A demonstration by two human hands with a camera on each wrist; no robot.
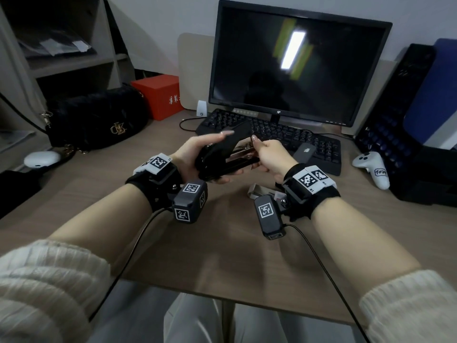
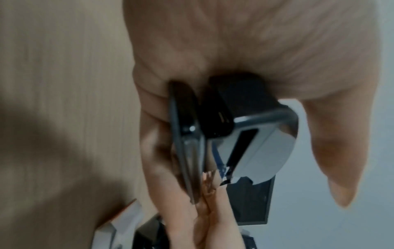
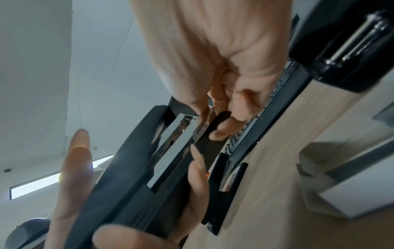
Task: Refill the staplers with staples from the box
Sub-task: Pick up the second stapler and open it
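Readable markings, by item:

- Black flat-panel monitor (image 1: 296,63), lower bezel: small pale logo reading "SP".
- Black quilted fabric handbag (image 1: 96,117), front: gold metal monogram, interlocked letters resembling "C" and "K".
- Red cardboard box (image 1: 158,95), front face: pale characters, too blurred to read.
- White plastic game controller (image 1: 373,169), grip: handwritten black marking inside an oval, illegible.
- White wristband tag (image 1: 312,180), right wrist: black square code markers; tiny print beside them, seemingly "R1". Similar markers, left wrist, unlabelled.
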